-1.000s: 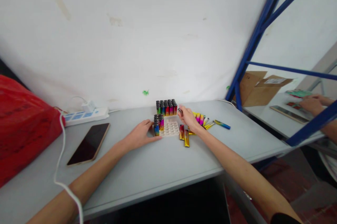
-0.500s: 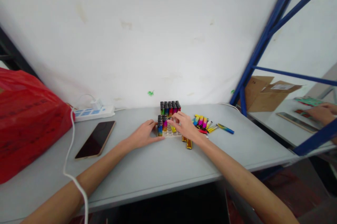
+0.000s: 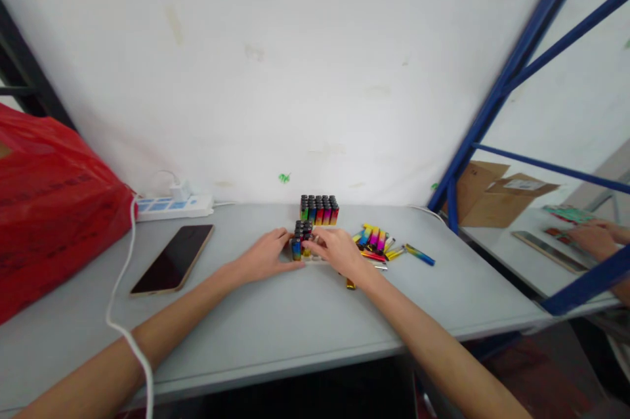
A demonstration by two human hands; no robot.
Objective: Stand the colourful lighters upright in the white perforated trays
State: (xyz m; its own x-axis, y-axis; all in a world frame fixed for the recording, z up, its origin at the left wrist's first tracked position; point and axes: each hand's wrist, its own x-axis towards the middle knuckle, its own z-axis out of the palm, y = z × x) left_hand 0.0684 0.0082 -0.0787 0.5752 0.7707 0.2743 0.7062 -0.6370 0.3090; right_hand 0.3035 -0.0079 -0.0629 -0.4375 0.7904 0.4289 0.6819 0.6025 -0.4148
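Note:
A pale holder (image 3: pixel 317 259) with round slots lies on the grey table, its left part filled with upright black-topped lighters (image 3: pixel 296 247). My left hand (image 3: pixel 268 253) rests beside the holder's left end, thumb and fingers apart around its corner. Over the holder, my right hand (image 3: pixel 337 249) has its fingertips pressed at a yellow lighter (image 3: pixel 306 250) near the filled slots. Behind them stands a block of coloured lighters (image 3: pixel 319 210). To the right lies a loose pile of shiny coloured lighters (image 3: pixel 375 240), and a gold one (image 3: pixel 350 284) is partly hidden by my right hand.
A phone (image 3: pixel 173 259), a power strip (image 3: pixel 176 207) and a white cable (image 3: pixel 121 274) are on the left, with a red bag (image 3: pixel 54 209) beyond. Right of a blue frame (image 3: pixel 480 117) are a cardboard box (image 3: pixel 485 199) and another person's hands (image 3: pixel 593 237).
My right hand has moved left along the holder, bringing the yellow lighter next to the filled slots. The head view has shifted slightly.

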